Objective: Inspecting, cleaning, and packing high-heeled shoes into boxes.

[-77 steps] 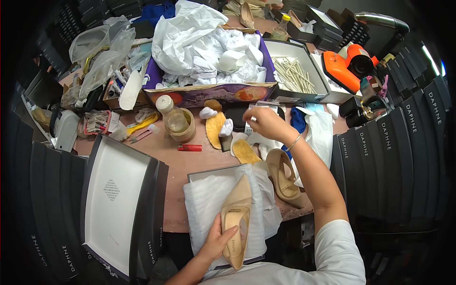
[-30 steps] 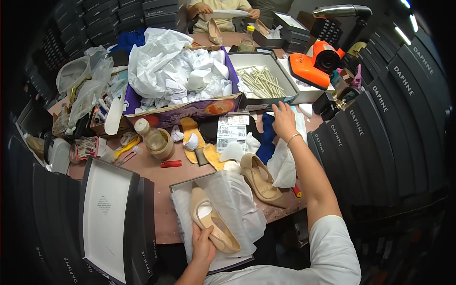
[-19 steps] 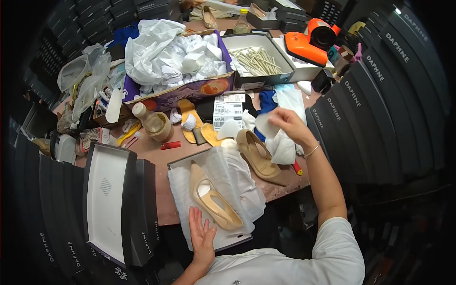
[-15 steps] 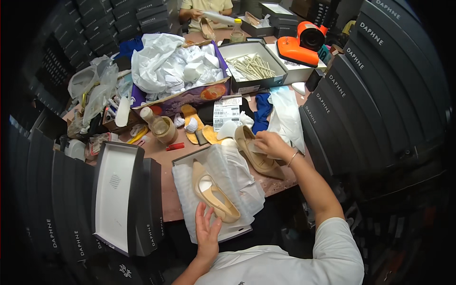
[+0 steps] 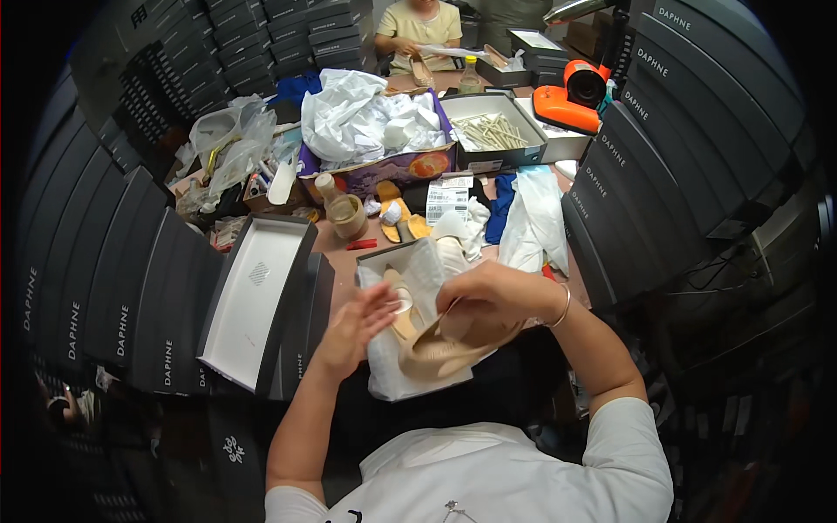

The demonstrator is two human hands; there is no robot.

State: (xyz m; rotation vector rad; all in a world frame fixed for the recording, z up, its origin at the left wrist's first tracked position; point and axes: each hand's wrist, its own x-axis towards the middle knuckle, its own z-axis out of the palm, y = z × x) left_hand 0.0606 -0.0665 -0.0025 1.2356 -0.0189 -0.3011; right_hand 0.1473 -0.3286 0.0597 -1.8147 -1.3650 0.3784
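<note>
My right hand (image 5: 504, 289) is closed on a beige high-heeled shoe (image 5: 436, 356), tilted and blurred by motion, held above the near right part of an open shoe box. White tissue paper (image 5: 382, 370) lines that box. Inside lies a second beige shoe (image 5: 404, 328) with white stuffing in it, partly covered by the raised one. Over the box's left side, my left hand (image 5: 356, 329) has its fingers spread and holds nothing. A long box lid (image 5: 248, 305), white inside, leans on dark boxes to the left.
A purple carton (image 5: 375, 179) of crumpled paper and a tray of pale sticks (image 5: 493, 131) stand behind. Glue jar (image 5: 346, 215) and yellow cloths (image 5: 394, 213) lie nearer. Dark shoe boxes (image 5: 645, 209) tower at both sides. Another person (image 5: 418, 30) sits opposite.
My right hand has lifted the second shoe from the table at right and brought it left and nearer, over the box. My left hand has risen and moved slightly away from me. The view has shifted.
</note>
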